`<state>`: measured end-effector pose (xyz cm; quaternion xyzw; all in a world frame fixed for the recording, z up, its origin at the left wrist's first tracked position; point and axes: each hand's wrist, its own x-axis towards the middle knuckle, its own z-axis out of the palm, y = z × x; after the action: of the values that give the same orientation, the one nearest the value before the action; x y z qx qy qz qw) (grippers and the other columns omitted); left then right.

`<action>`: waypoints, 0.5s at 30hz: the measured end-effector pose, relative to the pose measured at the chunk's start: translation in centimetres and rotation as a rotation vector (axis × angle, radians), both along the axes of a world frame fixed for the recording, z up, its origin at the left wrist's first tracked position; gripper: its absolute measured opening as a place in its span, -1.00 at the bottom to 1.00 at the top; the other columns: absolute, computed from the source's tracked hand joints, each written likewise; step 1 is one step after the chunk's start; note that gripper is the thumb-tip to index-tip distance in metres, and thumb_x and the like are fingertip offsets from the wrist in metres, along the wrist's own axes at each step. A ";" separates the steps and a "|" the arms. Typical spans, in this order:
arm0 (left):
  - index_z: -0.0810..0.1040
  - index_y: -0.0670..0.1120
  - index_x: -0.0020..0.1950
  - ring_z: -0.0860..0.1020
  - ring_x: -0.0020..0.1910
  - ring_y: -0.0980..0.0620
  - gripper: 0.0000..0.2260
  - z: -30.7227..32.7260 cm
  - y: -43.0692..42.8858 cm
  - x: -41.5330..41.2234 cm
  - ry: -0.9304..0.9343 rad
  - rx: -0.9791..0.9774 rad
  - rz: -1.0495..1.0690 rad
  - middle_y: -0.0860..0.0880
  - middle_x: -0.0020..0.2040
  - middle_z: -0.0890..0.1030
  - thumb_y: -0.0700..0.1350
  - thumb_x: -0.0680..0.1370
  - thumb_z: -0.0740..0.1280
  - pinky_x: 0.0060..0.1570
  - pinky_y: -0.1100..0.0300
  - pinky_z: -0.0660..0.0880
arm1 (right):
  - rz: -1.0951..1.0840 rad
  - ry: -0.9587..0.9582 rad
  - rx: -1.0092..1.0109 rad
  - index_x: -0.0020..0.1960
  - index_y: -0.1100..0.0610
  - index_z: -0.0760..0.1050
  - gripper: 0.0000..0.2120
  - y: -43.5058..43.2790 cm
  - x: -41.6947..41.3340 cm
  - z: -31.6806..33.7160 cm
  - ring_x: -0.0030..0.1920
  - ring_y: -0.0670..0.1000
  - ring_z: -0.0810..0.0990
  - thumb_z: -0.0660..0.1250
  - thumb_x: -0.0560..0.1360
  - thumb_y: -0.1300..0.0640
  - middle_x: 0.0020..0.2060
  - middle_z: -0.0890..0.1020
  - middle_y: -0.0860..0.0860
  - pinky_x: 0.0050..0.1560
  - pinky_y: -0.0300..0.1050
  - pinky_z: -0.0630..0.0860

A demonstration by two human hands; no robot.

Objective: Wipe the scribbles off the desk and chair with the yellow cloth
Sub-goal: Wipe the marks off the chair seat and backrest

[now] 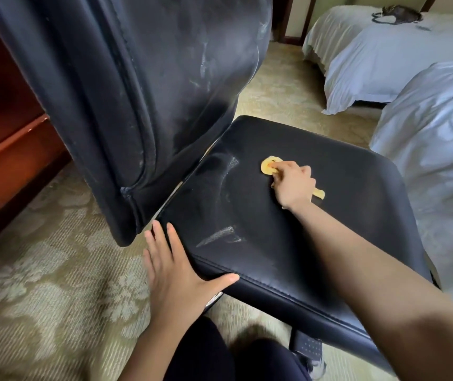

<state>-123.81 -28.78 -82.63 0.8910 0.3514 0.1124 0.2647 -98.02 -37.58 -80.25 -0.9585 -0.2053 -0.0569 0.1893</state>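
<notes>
Cloth [268, 168], gripped in curled fingers of the right hand [294, 185], presses the chair [329, 243] seat mid-frame; left hand [176, 276], fingers straight, rests on its lower-left edge.

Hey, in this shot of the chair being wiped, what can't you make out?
Head view:
Yellow cloth: mostly hidden under the right hand, shape unclear.
Seat: any marks beneath that hand and forearm are covered.
Wooden furniture: cut off by the left edge; its top is out of view.
Chair back: top cut off by the upper edge.
Dark object on the far bed: too small to identify.
</notes>
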 end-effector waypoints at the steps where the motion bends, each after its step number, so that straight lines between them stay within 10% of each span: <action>1: -0.34 -0.09 0.52 -0.49 0.43 0.04 0.30 0.1 0.0 0.1 0.025 0.021 -0.002 0.00 0.47 -0.47 0.64 0.01 -0.01 0.35 0.13 -0.43 | 0.005 -0.001 -0.024 0.31 -0.04 0.45 -0.68 0.9 -0.5 0.2 0.21 0.16 0.32 0.08 0.63 0.12 0.32 0.44 -0.02 0.13 -0.01 0.26; 6: -0.22 -0.17 0.54 -0.28 0.52 -0.14 0.38 1.1 -0.1 0.3 0.171 0.143 -0.014 -0.16 0.55 -0.22 0.68 -0.07 -0.32 0.40 0.06 -0.29 | 0.267 -0.026 -0.085 0.33 -0.09 0.44 -0.66 4.0 -5.1 0.3 0.15 0.14 0.33 0.09 0.62 0.13 0.33 0.42 -0.05 0.03 -0.06 0.25; 15: -0.20 -0.18 0.54 -0.19 0.53 -0.18 0.29 2.4 -0.1 0.6 0.337 0.188 -0.034 -0.19 0.55 -0.18 0.59 0.01 -0.07 0.48 0.02 -0.14 | 0.702 -0.142 0.154 0.09 -0.06 0.63 -0.70 0.0 -12.4 -0.9 -0.22 0.04 0.35 0.36 0.45 0.24 0.13 0.62 -0.06 -0.26 0.07 0.46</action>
<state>-123.18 -28.90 -80.24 0.9238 0.3636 -0.0109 0.1197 -110.42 -37.60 -81.19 -0.8062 -0.5296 -0.0701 0.2541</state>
